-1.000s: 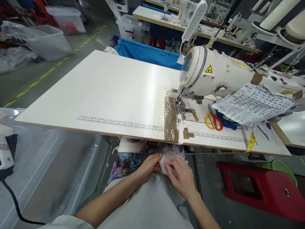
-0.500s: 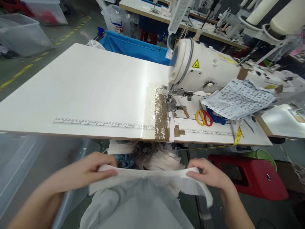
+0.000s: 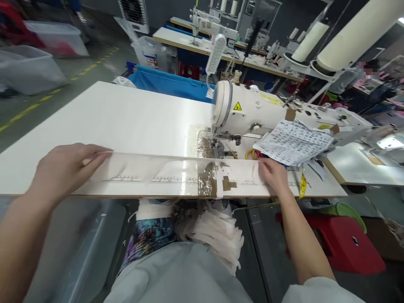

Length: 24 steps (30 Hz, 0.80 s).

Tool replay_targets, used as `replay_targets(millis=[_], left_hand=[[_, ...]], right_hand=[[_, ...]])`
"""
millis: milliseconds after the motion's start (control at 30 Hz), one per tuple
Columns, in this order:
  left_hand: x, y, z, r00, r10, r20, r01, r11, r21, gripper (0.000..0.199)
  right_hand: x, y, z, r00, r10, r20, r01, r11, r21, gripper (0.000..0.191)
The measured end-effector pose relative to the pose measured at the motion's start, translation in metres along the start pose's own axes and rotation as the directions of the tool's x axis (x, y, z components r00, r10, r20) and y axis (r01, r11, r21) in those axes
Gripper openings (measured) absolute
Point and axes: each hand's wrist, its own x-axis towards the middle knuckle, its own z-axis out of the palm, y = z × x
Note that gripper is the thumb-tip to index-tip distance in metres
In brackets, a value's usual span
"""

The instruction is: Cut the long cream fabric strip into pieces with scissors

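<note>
A white fabric strip (image 3: 158, 163) is pulled straight and level across the front of the white sewing table (image 3: 135, 113). My left hand (image 3: 67, 168) pinches its left end between thumb and fingers. At the other end, my right hand (image 3: 274, 173) is closed on the strip, just in front of the sewing machine (image 3: 249, 110). Motion blur makes the strip look see-through, and printed ruler marks (image 3: 173, 179) along the table edge show behind it. Whether the strip touches the tabletop I cannot tell. More pale fabric strips (image 3: 217, 235) hang in my lap below the table.
Yellow-handled scissors (image 3: 250, 154) lie behind the strip, partly covered. Written sheets (image 3: 293, 141) hang on the machine. A yellow tape measure (image 3: 302, 185) droops over the front edge. A red stool (image 3: 350, 244) stands at right, a clear plastic bin (image 3: 109, 235) at lower left.
Both hands have risen from my lap to above the table edge and moved farther apart, carrying the strip up and pulling it out longer. The view has tilted up somewhat.
</note>
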Motion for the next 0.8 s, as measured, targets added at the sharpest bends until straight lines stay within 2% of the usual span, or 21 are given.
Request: replay_targets(millis=[67,133,167,233,300,367,433,500,600,667,800], left_hand=[[-0.006,-0.004,0.004,0.980,0.084,-0.181,-0.084,0.996,0.011,0.067],[-0.020,-0.016,0.014,0.948,0.145,-0.284,-0.145,0.989,0.021,0.048],[-0.029,-0.023,0.021,0.942,0.167,-0.291,-0.164,0.986,0.034,0.042],[-0.050,-0.034,0.036,0.955,0.178,-0.237,-0.170,0.984,0.057,0.038],[-0.071,-0.035,0.047,0.980,0.127,-0.155,-0.119,0.991,0.060,0.038],[-0.088,-0.026,0.052,0.989,0.041,-0.140,-0.034,0.998,0.052,0.039],[-0.101,-0.010,0.053,0.984,-0.009,-0.176,0.017,0.999,0.047,0.040],[-0.107,0.005,0.055,0.981,-0.019,-0.191,0.029,0.998,0.049,0.042],[-0.110,0.014,0.063,0.987,-0.038,-0.155,0.047,0.998,0.053,0.048],[-0.108,0.012,0.068,0.988,-0.060,-0.141,0.068,0.996,0.054,0.051],[-0.103,0.004,0.068,0.993,-0.047,-0.110,0.053,0.997,0.052,0.048]], right_hand=[[-0.008,-0.001,0.005,0.966,-0.101,-0.237,0.064,0.986,-0.156,0.038],[-0.023,0.001,0.010,0.895,-0.246,-0.373,0.133,0.943,-0.304,0.033],[-0.033,0.002,0.013,0.875,-0.312,-0.370,0.187,0.923,-0.335,0.031],[-0.053,0.004,0.019,0.865,-0.422,-0.271,0.333,0.887,-0.320,0.031],[-0.072,0.001,0.025,0.867,-0.460,-0.192,0.401,0.872,-0.280,0.036],[-0.087,-0.006,0.030,0.883,-0.424,-0.201,0.364,0.889,-0.277,0.039],[-0.095,-0.018,0.035,0.893,-0.379,-0.241,0.310,0.909,-0.279,0.042],[-0.099,-0.030,0.039,0.901,-0.360,-0.243,0.295,0.918,-0.264,0.044],[-0.100,-0.039,0.048,0.901,-0.394,-0.182,0.353,0.909,-0.224,0.047],[-0.101,-0.035,0.054,0.890,-0.419,-0.178,0.384,0.901,-0.203,0.049],[-0.105,-0.012,0.065,0.863,-0.464,-0.199,0.419,0.879,-0.229,0.055]])
